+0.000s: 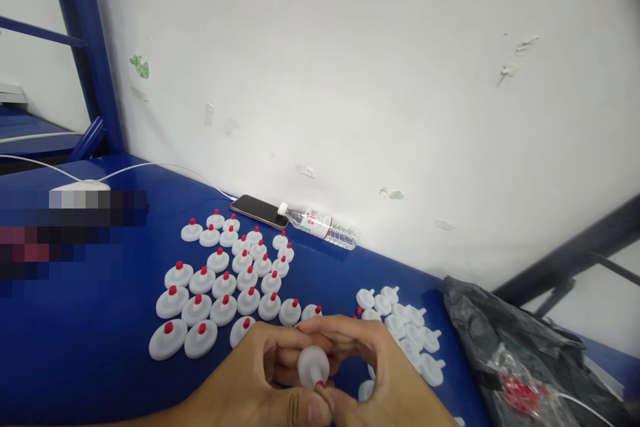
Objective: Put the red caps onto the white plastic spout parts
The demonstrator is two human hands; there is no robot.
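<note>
Both my hands meet at the bottom centre over the blue table (100, 354). My left hand (260, 380) and my right hand (390, 374) pinch one white round cap (313, 366) between their fingers, and a small red tip (319, 384) shows at its stem by my left thumb. Left of my hands lie several white caps with red tips (220, 287) laid out in rows. To the right lies a loose heap of plain white caps (405, 327) without red tips.
A phone (259, 211) on a white cable and a lying water bottle (320, 225) rest against the white wall. A black plastic bag (505, 340) holding a clear bag of red pieces (520, 395) sits at the right. Blue shelf frame stands at far left.
</note>
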